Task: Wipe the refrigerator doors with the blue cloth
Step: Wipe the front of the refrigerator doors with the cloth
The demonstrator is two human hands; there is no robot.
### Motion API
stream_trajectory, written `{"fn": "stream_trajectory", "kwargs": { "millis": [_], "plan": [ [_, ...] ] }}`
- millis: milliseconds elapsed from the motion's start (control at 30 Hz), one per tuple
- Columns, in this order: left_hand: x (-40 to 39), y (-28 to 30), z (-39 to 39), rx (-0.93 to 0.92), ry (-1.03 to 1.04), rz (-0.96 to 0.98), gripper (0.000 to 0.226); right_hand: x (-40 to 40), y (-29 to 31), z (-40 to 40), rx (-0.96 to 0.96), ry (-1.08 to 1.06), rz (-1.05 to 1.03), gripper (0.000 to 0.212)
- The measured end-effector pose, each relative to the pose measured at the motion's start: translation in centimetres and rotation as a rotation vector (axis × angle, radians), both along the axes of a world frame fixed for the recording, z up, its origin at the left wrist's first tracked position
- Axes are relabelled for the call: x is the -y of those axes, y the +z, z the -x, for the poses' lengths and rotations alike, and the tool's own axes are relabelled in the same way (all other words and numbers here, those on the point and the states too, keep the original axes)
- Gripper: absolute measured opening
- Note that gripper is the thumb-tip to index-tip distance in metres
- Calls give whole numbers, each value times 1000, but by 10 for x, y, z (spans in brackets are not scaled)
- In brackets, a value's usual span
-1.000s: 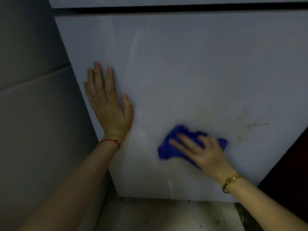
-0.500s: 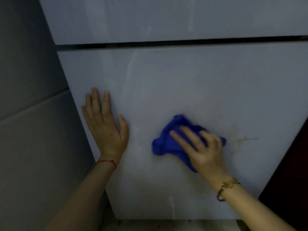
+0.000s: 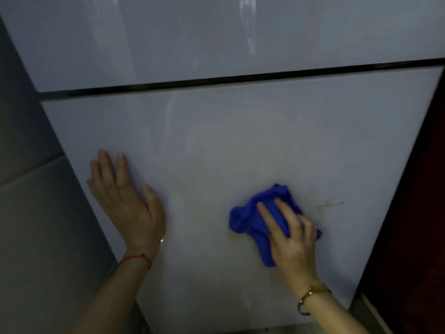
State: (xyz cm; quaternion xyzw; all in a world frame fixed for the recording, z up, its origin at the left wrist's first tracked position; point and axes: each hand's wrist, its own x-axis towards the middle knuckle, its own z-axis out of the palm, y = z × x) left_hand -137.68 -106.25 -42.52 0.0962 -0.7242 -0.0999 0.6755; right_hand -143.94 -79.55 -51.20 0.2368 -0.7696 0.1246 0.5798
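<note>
The lower refrigerator door point(image 3: 240, 131) is a pale glossy panel filling the middle of the view. A dark gap separates it from the upper door point(image 3: 192, 39). My right hand point(image 3: 291, 239) presses a crumpled blue cloth point(image 3: 250, 218) flat against the lower door, right of centre. My left hand point(image 3: 125, 201) lies flat with spread fingers on the door near its left edge, holding nothing. A faint brownish smear and a thin dark scratch point(image 3: 332, 203) mark the door just right of the cloth.
A grey wall or cabinet side point(image 3: 36, 225) stands close on the left. A dark reddish surface point(image 3: 414, 213) borders the door's right edge. A strip of floor point(image 3: 368, 309) shows at the lower right.
My view has tilted upward, so more of the upper door shows. The cloth and my right hand have slid right and up toward the smear. My left hand stays flat on the door.
</note>
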Motion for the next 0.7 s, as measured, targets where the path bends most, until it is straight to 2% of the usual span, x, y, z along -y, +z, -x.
{"fn": "stream_trajectory", "kwargs": {
  "millis": [100,167,233,333,400,467,633,700],
  "plan": [
    [-4,0,3,-33,13,-22,60,-30,37,14,34,27,354,49],
    [-4,-1,4,-43,23,-21,59,-38,63,27,37,37,605,43],
    [-4,-2,4,-40,20,-23,59,-36,54,27,39,7,581,44],
    [-3,-3,5,-40,34,-20,59,-35,-16,11,160,-50,300,50],
    [-3,-4,5,-45,33,-11,59,-43,-50,5,224,-82,229,50],
    [-4,-3,6,-49,30,-10,59,-48,-39,8,200,-54,268,47],
    [-5,-3,6,-52,50,-19,58,-29,66,27,2,26,609,44],
    [-5,-3,6,-51,50,-23,58,-12,64,21,-29,53,516,44]
  ]
}}
